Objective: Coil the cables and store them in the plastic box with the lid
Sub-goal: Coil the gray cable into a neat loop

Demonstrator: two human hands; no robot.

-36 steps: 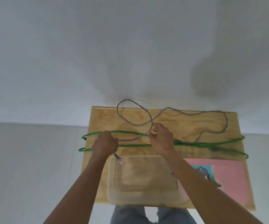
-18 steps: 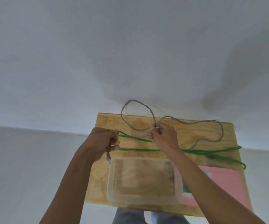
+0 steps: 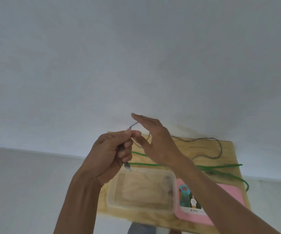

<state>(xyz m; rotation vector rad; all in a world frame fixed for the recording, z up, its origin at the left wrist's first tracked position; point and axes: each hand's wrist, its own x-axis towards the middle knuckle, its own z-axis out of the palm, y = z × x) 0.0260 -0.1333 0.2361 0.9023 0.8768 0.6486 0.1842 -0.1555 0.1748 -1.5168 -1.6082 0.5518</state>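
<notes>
My left hand (image 3: pixel 114 149) grips the plug end of the grey cable (image 3: pixel 219 146), raised above the table; the plug hangs out below my fingers. My right hand (image 3: pixel 155 139) is beside it with fingers held straight, and a loop of the grey cable runs around it. The rest of the grey cable trails over the back right of the wooden table (image 3: pixel 227 159). A green cable (image 3: pixel 221 166) lies in long strands across the table's middle. The clear plastic box (image 3: pixel 141 188) sits empty at the front, with its pink lid (image 3: pixel 234 195) lying to its right.
The small table stands against a white wall, with pale floor to the left. My knees show below the table's front edge.
Both hands have lifted off the table and come together. My right hand let go of its pinch and opened, and the grey cable's far loop was drawn in toward my hands.
</notes>
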